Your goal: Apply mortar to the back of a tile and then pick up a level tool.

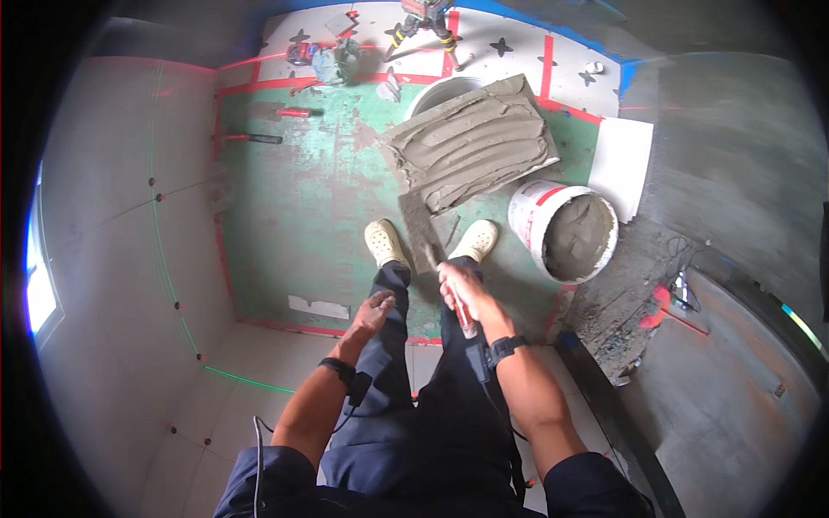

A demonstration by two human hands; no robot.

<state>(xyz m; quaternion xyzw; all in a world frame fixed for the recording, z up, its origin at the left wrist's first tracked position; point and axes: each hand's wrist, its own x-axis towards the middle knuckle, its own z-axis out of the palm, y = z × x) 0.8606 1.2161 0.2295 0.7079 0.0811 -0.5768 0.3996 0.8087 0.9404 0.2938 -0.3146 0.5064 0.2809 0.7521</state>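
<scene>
My right hand (pixel 461 292) grips the red handle of a notched or flat trowel (pixel 416 226), its long blade coated in grey mortar. The blade reaches toward the lower-left corner of a slab (pixel 466 142) spread with ridged grey mortar, which rests over a white round bucket (pixel 440 91). My left hand (pixel 375 312) hangs beside my leg with fingers curled and nothing visible in them. A second white bucket (pixel 580 233), holding grey mortar, lies right of my feet in pale clogs (pixel 385 244) on the green floor.
White sheets (pixel 620 164) lie at the right. Red-handled tools (pixel 268 139), a tripod (pixel 423 34) and a bagged item (pixel 335 62) are toward the back. A tiled wall (pixel 112 242) with spacers bounds the left; a grey ledge (pixel 734 371) and debris (pixel 639 293) are on the right.
</scene>
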